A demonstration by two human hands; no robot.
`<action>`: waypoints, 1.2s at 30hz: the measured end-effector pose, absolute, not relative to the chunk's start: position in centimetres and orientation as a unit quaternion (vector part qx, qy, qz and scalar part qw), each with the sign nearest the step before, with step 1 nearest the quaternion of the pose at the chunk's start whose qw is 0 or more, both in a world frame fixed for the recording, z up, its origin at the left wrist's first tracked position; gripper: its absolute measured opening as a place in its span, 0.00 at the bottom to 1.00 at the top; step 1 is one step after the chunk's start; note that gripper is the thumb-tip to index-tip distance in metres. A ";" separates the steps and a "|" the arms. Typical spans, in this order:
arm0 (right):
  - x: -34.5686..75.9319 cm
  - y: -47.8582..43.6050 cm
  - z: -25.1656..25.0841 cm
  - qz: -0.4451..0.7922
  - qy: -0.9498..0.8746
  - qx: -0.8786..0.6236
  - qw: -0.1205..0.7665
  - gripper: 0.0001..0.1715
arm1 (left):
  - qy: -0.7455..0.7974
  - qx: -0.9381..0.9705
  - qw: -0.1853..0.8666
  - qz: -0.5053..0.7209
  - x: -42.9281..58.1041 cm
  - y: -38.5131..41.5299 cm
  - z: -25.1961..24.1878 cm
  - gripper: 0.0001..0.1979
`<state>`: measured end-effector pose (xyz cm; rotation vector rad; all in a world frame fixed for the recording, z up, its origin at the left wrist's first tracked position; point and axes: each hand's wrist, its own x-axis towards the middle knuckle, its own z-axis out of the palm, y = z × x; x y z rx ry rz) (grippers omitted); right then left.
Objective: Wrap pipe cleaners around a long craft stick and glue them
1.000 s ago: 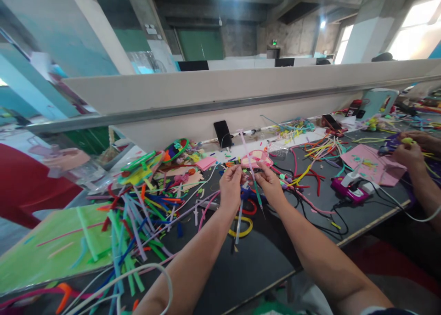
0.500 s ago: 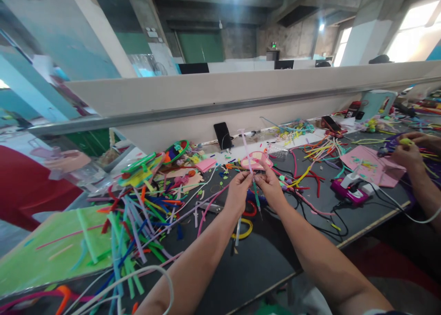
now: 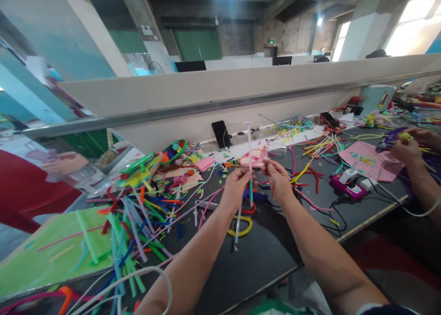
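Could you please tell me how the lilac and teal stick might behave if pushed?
The stick is probably stiff, as it stands straight in the left hand. Its slenderness suggests little weight. Pinched partway down, it might pivot if nudged.

No lettering is legible; the lit green sign [image 3: 271, 41] is too small.

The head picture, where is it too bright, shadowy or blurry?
In the head view, the upper-right window glares white, and a hazy glow surrounds a ceiling light; also in the head view, a dark shadow lies on the table below the right hand, and the far-left background looks smeared.
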<state>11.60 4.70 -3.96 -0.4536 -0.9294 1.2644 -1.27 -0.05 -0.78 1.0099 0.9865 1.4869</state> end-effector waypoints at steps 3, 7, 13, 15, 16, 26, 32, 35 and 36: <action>11.7 4.7 -3.8 0.550 -0.420 -0.198 0.695 0.11 | 0.422 0.440 0.522 0.597 -0.8 -0.2 -1.1 0.12; 11.8 4.8 -3.9 0.532 -0.431 -0.211 0.698 0.08 | 0.425 0.449 0.520 0.589 -0.8 -0.2 -1.4 0.11; 11.6 4.8 -4.1 0.530 -0.439 -0.214 0.693 0.10 | 0.419 0.441 0.531 0.590 -0.9 -0.1 -1.4 0.13; 11.6 4.7 -4.1 0.530 -0.443 -0.216 0.690 0.10 | 0.419 0.435 0.537 0.589 -0.8 -0.1 -1.4 0.13; 11.6 4.7 -4.1 0.529 -0.444 -0.219 0.689 0.10 | 0.419 0.433 0.540 0.587 -0.8 -0.1 -1.4 0.14; 11.2 4.5 -4.2 0.588 -0.450 -0.211 0.639 0.11 | 0.373 0.382 0.538 0.652 -1.8 0.6 -1.1 0.12; 9.8 3.3 -4.8 0.637 -0.550 -0.211 0.498 0.13 | 0.368 0.362 0.519 0.682 -2.8 0.9 -0.3 0.13; 9.6 3.0 -4.9 0.643 -0.554 -0.197 0.490 0.12 | 0.363 0.386 0.540 0.654 -2.7 0.6 -0.2 0.14; 9.7 3.0 -4.9 0.644 -0.545 -0.197 0.499 0.12 | 0.360 0.392 0.542 0.650 -2.7 0.6 -0.2 0.15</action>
